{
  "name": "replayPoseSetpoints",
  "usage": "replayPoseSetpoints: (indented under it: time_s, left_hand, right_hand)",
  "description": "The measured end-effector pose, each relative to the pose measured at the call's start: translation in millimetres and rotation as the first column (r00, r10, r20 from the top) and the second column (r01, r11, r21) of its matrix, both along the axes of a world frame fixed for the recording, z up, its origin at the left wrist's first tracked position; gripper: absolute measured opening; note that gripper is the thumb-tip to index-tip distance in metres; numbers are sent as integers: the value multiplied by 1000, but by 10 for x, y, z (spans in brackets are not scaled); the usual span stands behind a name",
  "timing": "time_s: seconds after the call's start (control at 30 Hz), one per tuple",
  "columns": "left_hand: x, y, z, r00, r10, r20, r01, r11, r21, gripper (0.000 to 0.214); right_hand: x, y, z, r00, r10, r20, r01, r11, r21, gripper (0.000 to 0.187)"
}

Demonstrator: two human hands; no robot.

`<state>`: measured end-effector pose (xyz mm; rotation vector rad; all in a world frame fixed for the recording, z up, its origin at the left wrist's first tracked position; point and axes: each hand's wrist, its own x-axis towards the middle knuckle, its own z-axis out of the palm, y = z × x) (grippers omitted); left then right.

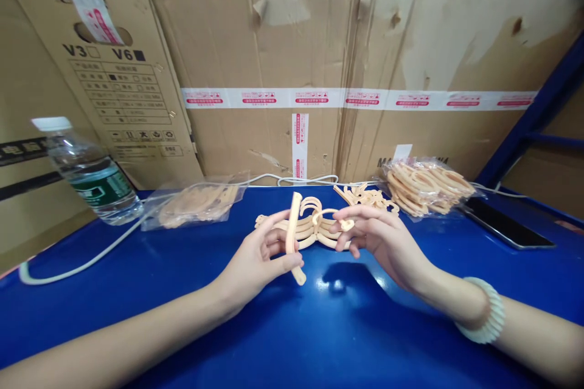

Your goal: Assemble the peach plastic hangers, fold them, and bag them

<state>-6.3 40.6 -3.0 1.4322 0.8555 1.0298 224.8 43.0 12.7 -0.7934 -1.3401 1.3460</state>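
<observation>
My left hand (269, 255) is closed round a beige, slightly curved plastic strip (292, 228), which stands nearly upright between thumb and fingers. To its right, my right hand (376, 237) pinches a small beige curved piece (329, 214) at its fingertips. Both hands hover just above a small pile of similar beige curved pieces (308, 232) lying on the blue table (182, 292). A pale beaded bracelet (488, 313) circles my right wrist.
A water bottle (91, 176) leans at the left. A clear bag of beige pieces (196, 202) lies left of centre; another full bag (426, 185) lies at the right. A phone (504, 225) rests at the right, with a white cable (82, 264) at the left. Cardboard boxes (296, 61) wall the back.
</observation>
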Motion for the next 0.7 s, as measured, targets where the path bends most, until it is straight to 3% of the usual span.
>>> replayPoseSetpoints:
  time_s: [0.07, 0.13, 0.47, 0.6, 0.7]
  left_hand:
    - [0, -4, 2, 1000, -9, -15, 9, 1000, 2, 31]
    - [-2, -4, 2, 999, -15, -30, 15, 1000, 14, 20]
    - [16, -69, -11, 997, 48, -52, -43, 995, 94, 19]
    - [23, -91, -29, 995, 71, -70, -63, 992, 112, 20]
    - [21, -96, -33, 992, 98, -81, -87, 988, 131, 19]
  right_hand:
    - [-15, -33, -16, 1000, 28, -14, -28, 999, -32, 22]
    - [-41, -59, -34, 999, 31, 23, -30, 999, -35, 24]
    - [-124, -81, -172, 999, 35, -13, -36, 991, -126, 49]
    - [-104, -46, -219, 997, 83, 2, -82, 983, -162, 35]
    - [-102, -41, -245, 996, 84, 21, -81, 990, -118, 27]
